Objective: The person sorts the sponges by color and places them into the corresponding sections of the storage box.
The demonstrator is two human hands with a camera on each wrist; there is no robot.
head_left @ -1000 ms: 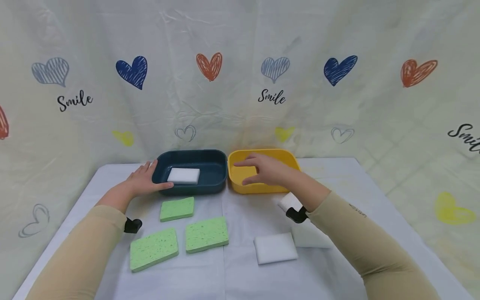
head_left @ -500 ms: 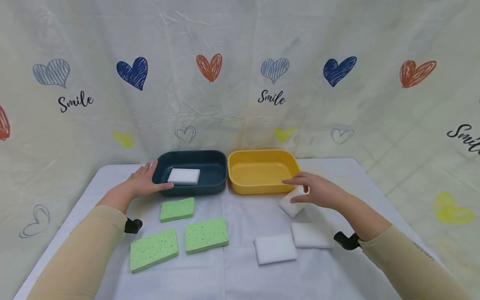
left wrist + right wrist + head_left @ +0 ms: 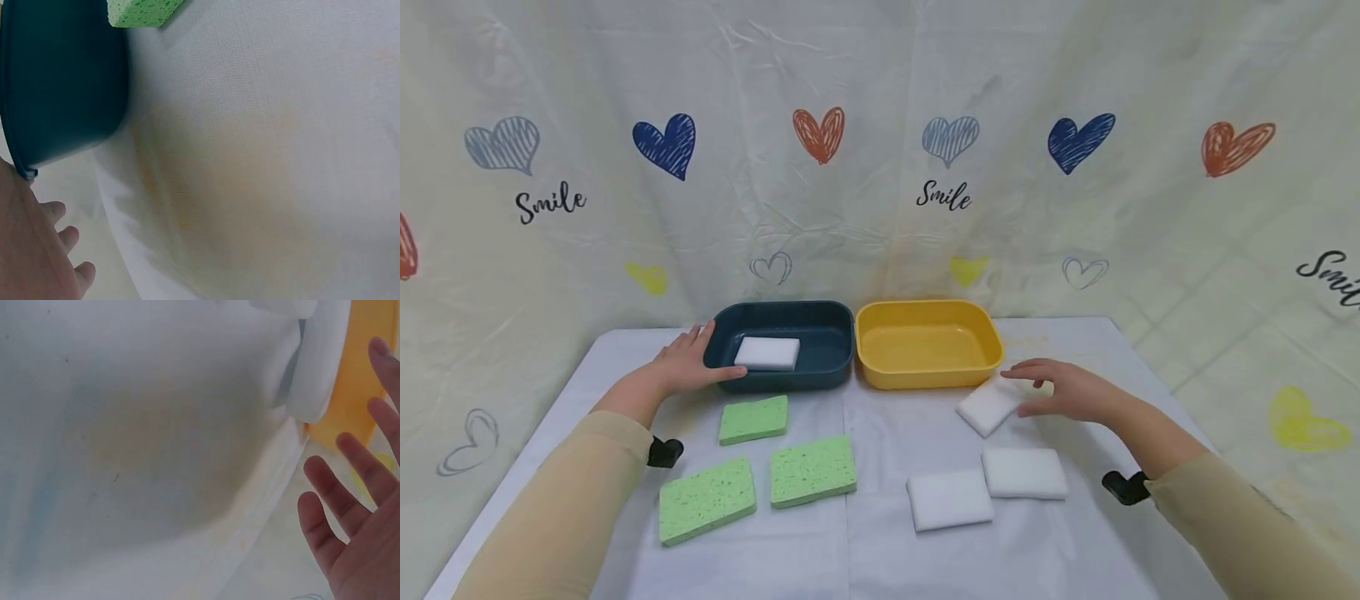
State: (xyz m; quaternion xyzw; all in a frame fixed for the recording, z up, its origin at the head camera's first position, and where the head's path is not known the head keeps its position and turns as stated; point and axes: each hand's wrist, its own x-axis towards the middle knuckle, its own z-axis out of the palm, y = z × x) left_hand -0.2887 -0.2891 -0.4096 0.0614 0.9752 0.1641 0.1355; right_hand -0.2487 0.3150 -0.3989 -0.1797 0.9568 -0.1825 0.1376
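Observation:
My left hand (image 3: 685,363) rests against the left end of the dark teal tray (image 3: 827,379), thumb over the front rim and fingers spread along the side. A white sponge (image 3: 767,353) lies inside that tray. On the right, my right hand (image 3: 1071,392) hovers by the right edge of a tilted white sponge (image 3: 988,405), partly covering it. In the right wrist view its fingers (image 3: 340,494) are spread with nothing between them. The yellow tray (image 3: 928,379) stands beside the teal one with nothing visible in it.
Three green sponges lie on the left: a small one (image 3: 753,419), a larger one (image 3: 813,471) and another (image 3: 708,501). Two more white sponges, one at front (image 3: 950,499) and one beside it (image 3: 1024,473), lie on the white-covered table (image 3: 880,567). A printed curtain (image 3: 880,217) hangs behind.
My right hand has moved from over the yellow tray rightward and down to the tilted white sponge, then slightly farther right. My left hand has stayed at the teal tray.

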